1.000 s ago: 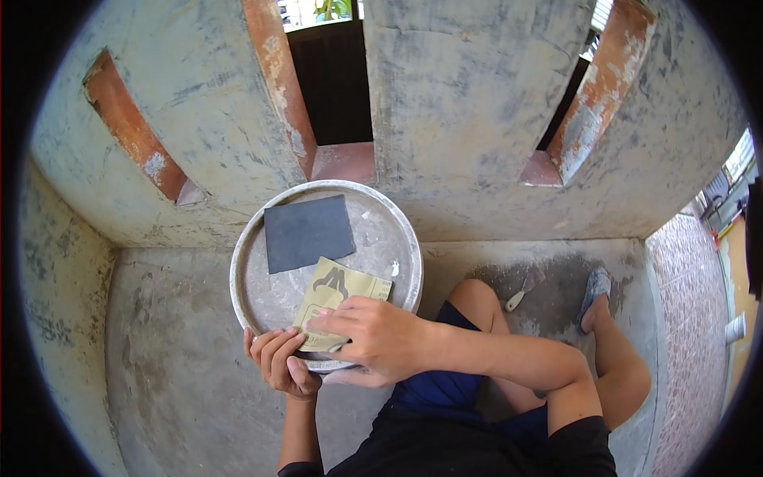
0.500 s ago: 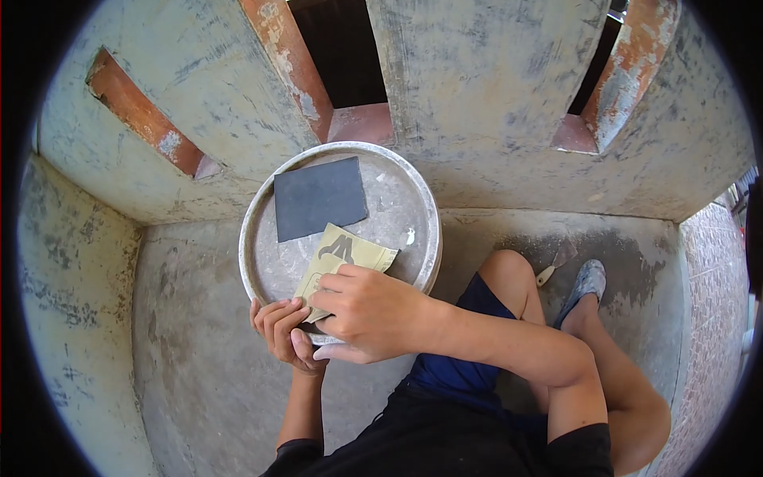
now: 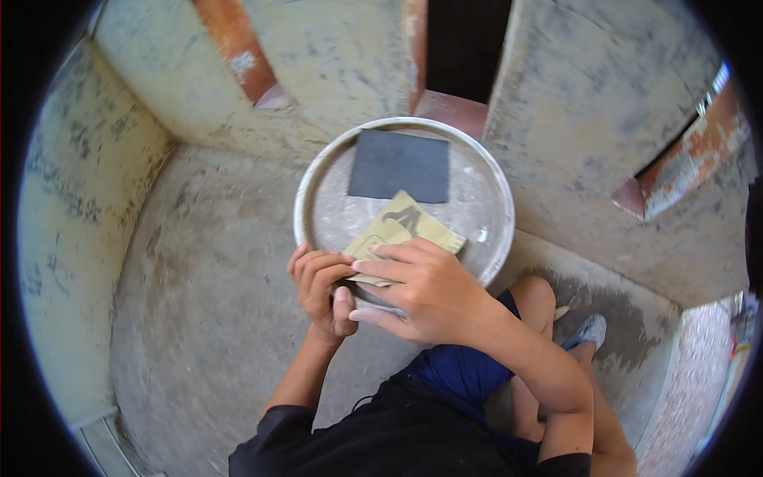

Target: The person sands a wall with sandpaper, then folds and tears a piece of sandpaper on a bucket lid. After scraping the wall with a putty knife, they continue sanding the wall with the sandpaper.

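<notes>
A yellowish sandpaper sheet [image 3: 400, 220], its printed backing facing up, slants over the near part of a round tray-like metal lid [image 3: 509, 208]. My left hand [image 3: 322, 286] pinches the sheet's near left edge, fingers curled above and thumb below. From the right, my right hand [image 3: 425, 288] grips the near edge of the same sheet, fingers on top and thumb beneath; it partly hides the edge. Past the yellowish sheet, a dark grey rectangular sheet [image 3: 400, 165] lies flat on the lid, with neither hand touching it.
A rough plastered wall [image 3: 588, 103] with slot openings stands behind the lid, and another wall [image 3: 67, 238] is on the left. Bare concrete floor [image 3: 199, 318] surrounds it. My bent leg and shoe [image 3: 590, 330] are at right, near a partly hidden tool handle [image 3: 561, 312].
The view has turned and shifted, so the lid and hands appear farther right. Both hands stay at the sandpaper's near edge, and the right hand has slid slightly along it.
</notes>
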The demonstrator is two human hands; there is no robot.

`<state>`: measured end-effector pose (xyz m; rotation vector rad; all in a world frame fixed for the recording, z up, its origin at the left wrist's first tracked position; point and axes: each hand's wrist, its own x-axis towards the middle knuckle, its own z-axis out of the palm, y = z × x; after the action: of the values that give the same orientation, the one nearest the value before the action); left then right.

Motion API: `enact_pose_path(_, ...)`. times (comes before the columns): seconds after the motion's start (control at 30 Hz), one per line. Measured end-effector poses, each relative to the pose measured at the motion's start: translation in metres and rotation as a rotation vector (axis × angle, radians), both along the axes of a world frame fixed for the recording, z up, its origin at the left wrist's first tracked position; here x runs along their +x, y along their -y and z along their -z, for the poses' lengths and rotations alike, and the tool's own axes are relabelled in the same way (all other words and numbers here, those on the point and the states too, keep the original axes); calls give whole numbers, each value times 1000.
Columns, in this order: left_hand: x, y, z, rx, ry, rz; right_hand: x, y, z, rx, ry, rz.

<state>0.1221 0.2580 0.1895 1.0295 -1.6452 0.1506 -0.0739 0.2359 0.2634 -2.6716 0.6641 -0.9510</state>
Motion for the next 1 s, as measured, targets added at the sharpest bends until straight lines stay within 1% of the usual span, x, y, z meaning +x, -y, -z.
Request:
enact_pose_path(0.03,1,1,1,-7,-15,-32,1,-1,-3,-7,-15,-32)
enact_pose_path(0.13,7,0,10,-8,-29,62,3,-3,-7,-10,-53,-17)
enact_pose_path(0.23,2,-1,18,-63,-91,-27,3,-1,-5,4,-74,-37)
enact_pose_path(0.27,7,-6,25,-23,-33,-40,5,-2,-5,13,-72,-44)
enact_pose_path(0.3,7,-9,31,-15,-28,-44,7,-2,-5,10,-71,-44)
enact_pose_path(0.37,6,-10,43,-68,-24,-116,8,-1,-8,10,-61,-38)
enact_pose_path(0.4,6,-9,51,-64,-18,-112,8,1,-10,14,-111,-54)
enact_pose_path(0.43,5,-9,59,-90,-124,-134,6,2,-11,17,-162,-69)
enact_pose_path(0.47,5,-8,71,-118,-230,-157,5,3,-11,19,-157,-64)
enact_pose_path(0.5,8,-9,93,-114,-223,-153,5,3,-10,15,-172,-68)
enact_pose_path(0.57,21,-22,148,281,-369,-322,5,3,-8,18,-180,-70)
enact_pose_path(0.6,27,-31,166,423,-232,-314,5,3,-8,14,-189,-76)
enact_pose_path(0.67,30,-56,204,703,-140,-215,5,3,-7,19,-195,-75)
enact_pose_path(0.7,33,-71,222,709,-136,-212,5,3,-6,15,-196,-78)
enact_pose_path(0.77,36,-97,248,745,364,-189,5,3,-7,16,-200,-79)
enact_pose_path(0.8,34,-105,251,748,365,-186,5,3,-9,14,-219,-86)
enact_pose_path(0.87,31,-119,259,908,317,-66,6,3,-9,15,-240,-101)
enact_pose_path(0.9,30,-121,260,908,314,-67,6,4,-8,1,-241,-103)
enact_pose_path(0.97,29,-123,263,1125,93,21,6,5,-8,-8,-249,-108)
enact_pose_path(1.0,32,-121,260,1180,140,34,6,6,-9,-8,-244,-113)
